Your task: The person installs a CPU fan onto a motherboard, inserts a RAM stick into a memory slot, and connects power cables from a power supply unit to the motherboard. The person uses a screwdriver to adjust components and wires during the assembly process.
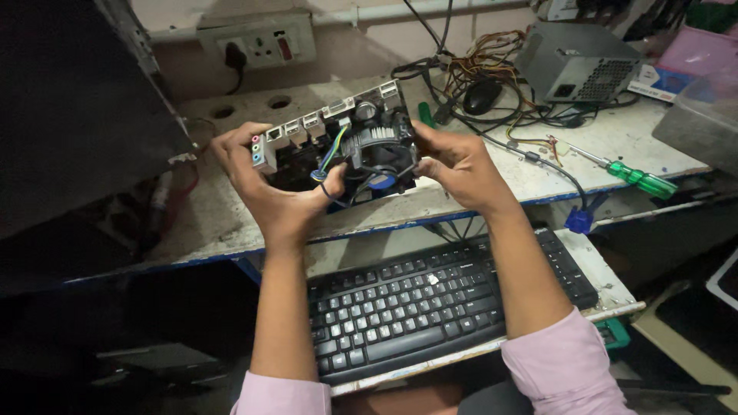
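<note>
I hold a computer motherboard (307, 138) up over the workbench with both hands. It carries a round black cooler fan (380, 157) and a row of silver rear ports along its top edge. My left hand (265, 188) grips the board's left side, thumb near the fan's coloured wires. My right hand (457, 161) clasps the right edge beside the fan.
A black keyboard (430, 307) lies on a pull-out shelf below my arms. On the worn white bench (207, 223) are a green-handled screwdriver (634, 178), a black mouse (482, 96), tangled cables and a grey power supply (576, 65). A dark computer case (77, 115) stands left; a wall socket (257, 42) is behind.
</note>
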